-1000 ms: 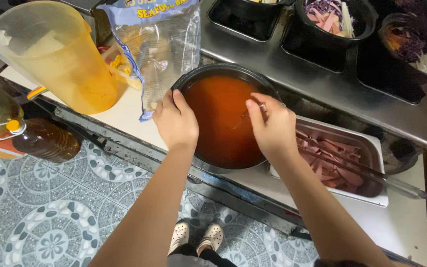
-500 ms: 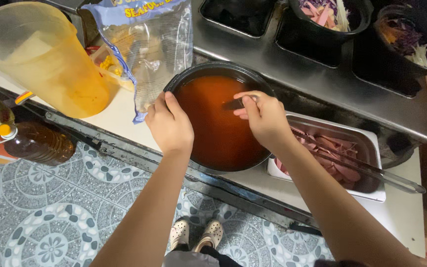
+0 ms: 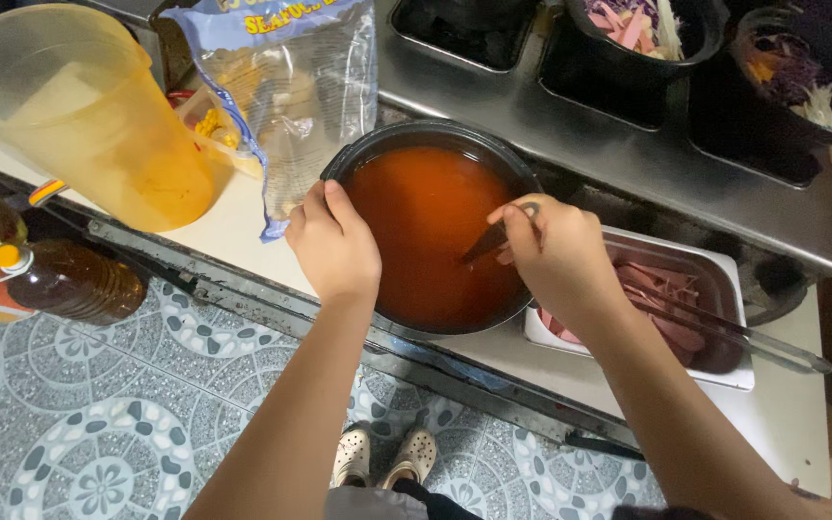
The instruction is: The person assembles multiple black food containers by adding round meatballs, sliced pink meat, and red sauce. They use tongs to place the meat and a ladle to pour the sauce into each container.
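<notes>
A black bowl (image 3: 377,144) full of orange-red sauce (image 3: 426,231) sits at the counter's front edge. My left hand (image 3: 334,246) grips the bowl's left rim. My right hand (image 3: 560,255) is over the bowl's right side, closed on a dark utensil (image 3: 488,241) whose end dips into the sauce.
A translucent orange pitcher (image 3: 79,116) and a clear plastic bag of food (image 3: 291,96) stand left of the bowl. A steel tray of sliced meat (image 3: 715,270) with tongs (image 3: 753,342) lies to the right. Black containers of chopped vegetables (image 3: 647,29) sit behind. Bottles (image 3: 60,279) stand on the tiled floor.
My right hand has moved from the bowl's right rim in over the sauce and now holds the utensil in it. My left hand stays on the left rim.
</notes>
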`<state>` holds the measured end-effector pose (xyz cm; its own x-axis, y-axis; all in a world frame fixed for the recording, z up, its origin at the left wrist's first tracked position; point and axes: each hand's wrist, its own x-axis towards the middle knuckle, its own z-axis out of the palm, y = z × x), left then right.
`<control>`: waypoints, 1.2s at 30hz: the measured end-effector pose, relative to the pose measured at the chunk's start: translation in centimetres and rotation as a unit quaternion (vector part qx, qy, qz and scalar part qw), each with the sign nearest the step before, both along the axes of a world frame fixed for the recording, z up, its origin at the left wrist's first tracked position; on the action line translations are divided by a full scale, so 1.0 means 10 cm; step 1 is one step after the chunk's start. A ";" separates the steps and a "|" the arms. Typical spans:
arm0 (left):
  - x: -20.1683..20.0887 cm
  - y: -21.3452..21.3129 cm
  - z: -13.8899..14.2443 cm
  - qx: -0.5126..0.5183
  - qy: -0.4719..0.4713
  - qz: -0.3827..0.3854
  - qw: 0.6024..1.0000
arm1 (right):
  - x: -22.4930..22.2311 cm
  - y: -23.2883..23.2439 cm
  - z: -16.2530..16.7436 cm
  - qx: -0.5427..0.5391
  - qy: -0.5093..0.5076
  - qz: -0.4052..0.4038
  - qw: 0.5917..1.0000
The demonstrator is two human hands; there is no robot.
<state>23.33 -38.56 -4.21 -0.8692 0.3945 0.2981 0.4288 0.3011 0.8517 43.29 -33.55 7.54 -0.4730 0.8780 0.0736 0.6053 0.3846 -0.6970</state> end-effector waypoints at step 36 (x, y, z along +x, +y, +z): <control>0.02 0.00 0.01 0.013 0.002 -0.001 1.000 | 0.24 0.20 0.05 -0.004 -0.042 -0.014 0.999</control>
<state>23.57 -38.51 -4.15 -0.8676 0.3875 0.3116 0.4321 0.2775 0.8580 45.71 -31.51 8.03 -0.4531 0.8911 0.0276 0.6726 0.3620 -0.6455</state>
